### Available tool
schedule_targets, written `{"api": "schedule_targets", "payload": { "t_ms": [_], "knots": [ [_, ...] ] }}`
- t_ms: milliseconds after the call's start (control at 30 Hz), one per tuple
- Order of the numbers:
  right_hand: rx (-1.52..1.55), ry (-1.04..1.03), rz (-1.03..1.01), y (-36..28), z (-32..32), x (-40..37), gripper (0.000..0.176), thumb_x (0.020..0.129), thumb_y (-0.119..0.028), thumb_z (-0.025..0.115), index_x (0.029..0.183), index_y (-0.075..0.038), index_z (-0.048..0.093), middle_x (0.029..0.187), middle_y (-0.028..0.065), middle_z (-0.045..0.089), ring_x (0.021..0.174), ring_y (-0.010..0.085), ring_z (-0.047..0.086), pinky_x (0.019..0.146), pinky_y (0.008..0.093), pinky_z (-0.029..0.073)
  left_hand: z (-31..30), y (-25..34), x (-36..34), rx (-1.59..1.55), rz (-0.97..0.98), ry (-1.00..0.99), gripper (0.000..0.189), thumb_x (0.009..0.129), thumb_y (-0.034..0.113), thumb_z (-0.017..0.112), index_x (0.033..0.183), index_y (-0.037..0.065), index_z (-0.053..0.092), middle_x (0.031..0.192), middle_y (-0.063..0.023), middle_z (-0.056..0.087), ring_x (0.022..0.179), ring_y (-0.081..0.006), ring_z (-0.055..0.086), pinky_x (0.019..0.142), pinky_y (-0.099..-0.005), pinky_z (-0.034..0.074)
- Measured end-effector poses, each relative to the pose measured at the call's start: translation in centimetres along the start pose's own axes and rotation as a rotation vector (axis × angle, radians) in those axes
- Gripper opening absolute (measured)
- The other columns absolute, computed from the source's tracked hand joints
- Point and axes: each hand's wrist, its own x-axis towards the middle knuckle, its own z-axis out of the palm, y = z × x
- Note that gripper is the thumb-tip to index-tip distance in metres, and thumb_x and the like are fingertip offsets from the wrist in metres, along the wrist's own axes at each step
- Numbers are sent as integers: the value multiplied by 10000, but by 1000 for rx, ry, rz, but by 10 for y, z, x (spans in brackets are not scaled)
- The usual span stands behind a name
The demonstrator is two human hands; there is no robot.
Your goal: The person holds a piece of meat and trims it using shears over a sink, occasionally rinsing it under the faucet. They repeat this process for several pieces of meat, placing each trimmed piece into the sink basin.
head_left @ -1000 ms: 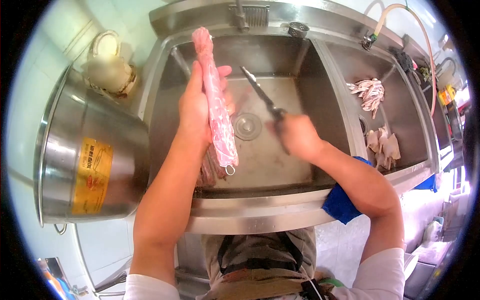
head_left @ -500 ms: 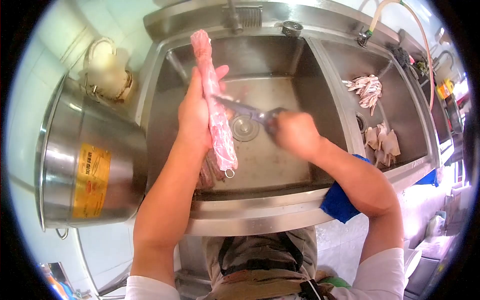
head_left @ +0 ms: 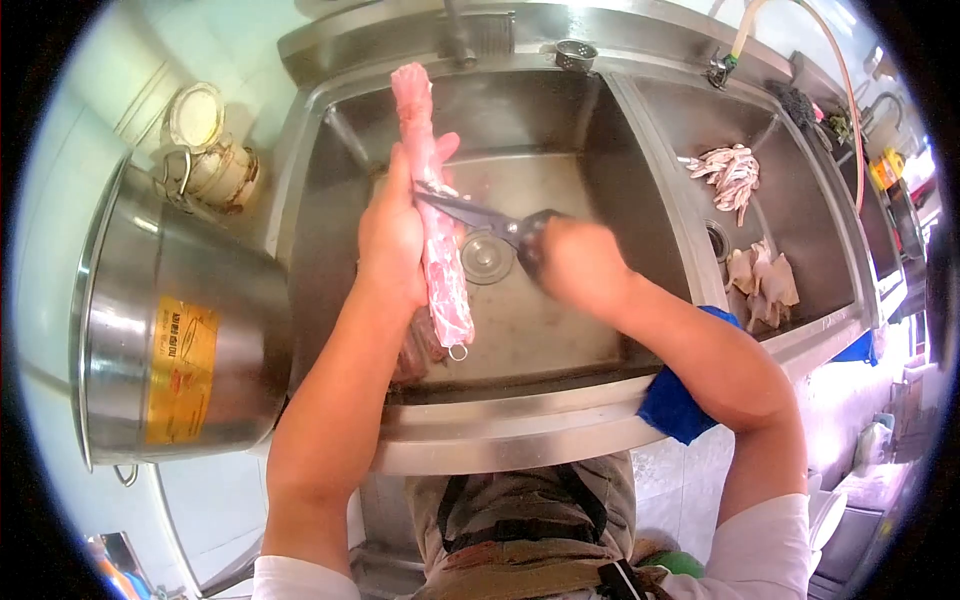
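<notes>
My left hand (head_left: 390, 240) supports a long, pink, skinned piece of meat (head_left: 442, 270) from beneath, its fingertips showing past the far side. The piece slants over the sink, with a small pale ring at its near end. My right hand (head_left: 582, 258) is closed round the handles of dark scissors (head_left: 480, 215). Their blades lie across the meat a little above its middle, near some whitish tissue. More reddish meat (head_left: 420, 345) rests in the sink below my left wrist, partly hidden.
Below the meat is a large steel sink basin (head_left: 610, 340) with a round drain (head_left: 487, 257). The right basin holds a pile of pale strips (head_left: 728, 172) and flat pale pieces (head_left: 762, 283). A steel pot (head_left: 240, 330) stands left; a blue cloth (head_left: 680, 405) hangs over the front edge.
The scissors have moved slightly left, so their blades now reach across the meat. My right hand has shifted left with them; the left hand keeps its hold.
</notes>
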Motion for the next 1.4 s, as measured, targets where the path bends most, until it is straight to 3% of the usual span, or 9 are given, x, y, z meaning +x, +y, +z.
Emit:
{"api": "schedule_targets", "payload": {
  "t_ms": [67,167,367,467,733,867,1067,1267,1400],
  "knots": [
    [28,69,-65,8,5,0,303,852,-272,646,727,2,613,666,207,607,608,412,613,573,480,497,0,0,0,17,-3,-10,592,994,493,407,1315,2,486,772,-22,473,589,-127,456,503,-291,400],
    [178,-166,111,-1,-2,0,186,788,-170,641,833,7,611,805,233,652,741,411,638,699,470,510,-3,-1,2,-17,-92,33,609,987,512,406,1291,-8,492,770,-28,481,578,-146,466,504,-290,405],
    [500,-280,315,-6,-20,6,270,823,-238,658,867,22,603,825,261,631,806,399,632,733,465,486,-35,-16,31,81,-190,141,603,918,610,471,1102,41,551,773,-32,521,582,-139,507,510,-286,437],
    [400,-219,164,8,-3,3,363,869,-342,642,962,6,600,864,254,623,792,389,607,692,467,479,-31,-9,30,122,-172,214,578,909,620,489,1050,64,560,769,-23,534,600,-126,526,520,-277,449],
    [274,-213,-8,-1,-17,-8,279,751,-123,632,961,29,527,968,233,613,905,406,610,789,454,493,-41,2,26,-172,-54,56,421,977,506,429,943,98,529,788,-38,542,704,-192,553,643,-333,465],
    [249,-143,-128,8,-6,-13,341,709,-57,606,1046,-35,559,989,201,578,906,423,566,774,476,481,-48,5,33,-306,-64,44,424,979,494,433,912,84,513,738,-46,507,608,-205,501,562,-358,446],
    [126,-124,-298,11,11,-13,342,701,-113,666,967,40,514,969,265,587,894,416,601,787,465,499,-45,8,29,-360,-95,2,410,986,477,428,881,83,472,739,-56,457,605,-190,452,521,-328,391],
    [78,-30,-273,2,13,-15,228,732,-129,672,851,26,554,790,210,618,729,395,628,669,452,526,-41,7,25,-326,-74,58,418,968,490,463,897,79,493,716,-41,470,584,-176,453,500,-319,382],
    [181,-124,-207,2,12,-19,151,785,-144,660,767,-12,588,685,161,604,654,377,615,610,435,510,-31,9,21,-262,-42,149,416,973,481,459,894,75,497,697,-35,467,573,-173,449,489,-315,378]
  ]
}}
